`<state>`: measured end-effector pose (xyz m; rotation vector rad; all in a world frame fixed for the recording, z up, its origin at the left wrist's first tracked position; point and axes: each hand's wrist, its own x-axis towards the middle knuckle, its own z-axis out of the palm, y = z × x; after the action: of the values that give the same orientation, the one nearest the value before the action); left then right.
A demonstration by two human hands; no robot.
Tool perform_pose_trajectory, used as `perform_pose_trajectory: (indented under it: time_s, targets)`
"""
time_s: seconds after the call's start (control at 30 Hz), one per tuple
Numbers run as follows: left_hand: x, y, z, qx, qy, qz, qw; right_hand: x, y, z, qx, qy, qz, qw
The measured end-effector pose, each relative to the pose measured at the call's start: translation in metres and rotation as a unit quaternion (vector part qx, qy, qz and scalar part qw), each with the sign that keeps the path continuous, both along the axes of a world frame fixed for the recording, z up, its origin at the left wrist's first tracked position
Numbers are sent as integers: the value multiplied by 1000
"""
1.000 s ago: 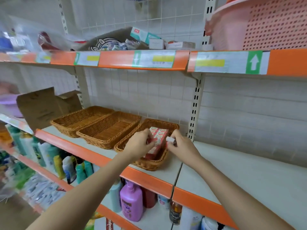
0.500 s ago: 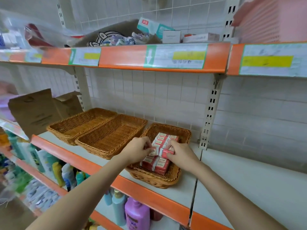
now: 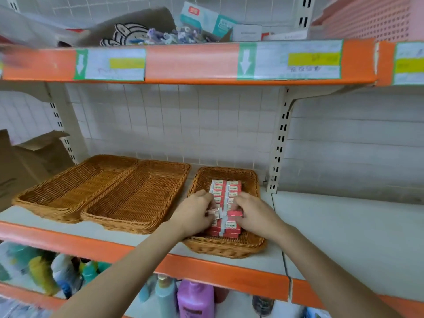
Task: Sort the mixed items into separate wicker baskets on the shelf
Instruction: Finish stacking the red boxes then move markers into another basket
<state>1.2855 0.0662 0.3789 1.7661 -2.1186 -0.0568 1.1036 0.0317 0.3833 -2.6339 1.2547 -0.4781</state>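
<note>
Both hands were down in the right wicker basket (image 3: pixel 227 245) on the middle shelf (image 3: pixel 344 237), setting a batch of red and white boxes (image 3: pixel 226 191) into two neat rows. The left hand (image 3: pixel 195 213) had its fingers curled round the near end of the left row, and the right hand (image 3: pixel 251 213) pinched a box at the near end of the right row, so each grip was closed on boxes rather than slack. This looked like the placing step for one kind of item, nearly finished. The next move would probably call for letting go without upsetting the rows, then reaching for another kind of item, perhaps from the clutter on the upper shelf (image 3: pixel 190 63). The middle basket (image 3: pixel 137 198) and left basket (image 3: pixel 75 182) held nothing visible. The print on the boxes was too small to read, the hands covered the nearest boxes, and how many layers lay underneath could not be told. The upper shelf's goods were partly cut off and blurred.
</note>
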Motion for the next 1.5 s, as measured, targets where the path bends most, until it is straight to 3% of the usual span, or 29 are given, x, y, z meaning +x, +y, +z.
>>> perform_pose_trajectory:
  time_s: [0.23, 0.53, 0.6, 0.7, 0.87, 1.07, 1.5]
  targets:
    - [3, -1, -5, -11, -36, -6, 999, 4, 11, -1, 43, 44, -19, 998]
    - [0, 7, 2, 44, -29, -13, 999, 5, 13, -1, 51, 48, -33, 997]
    - [0, 9, 3, 19, -19, -16, 1000, 4, 12, -2, 47, 53, -30, 997]
    - [4, 11, 6, -8, 25, -59, 998, 3, 12, -3, 48, 31, -40, 998]
    - [11, 12, 12, 48, -26, -130, 990, 0, 15, 3, 2, 49, -44, 998]
    - [12, 4, 17, 71, -101, -81, 989, -8, 13, 7, -17, 63, -52, 997]
    - [6, 3, 9, 64, -51, -62, 995, 6, 10, 6, -4, 89, -30, 996]
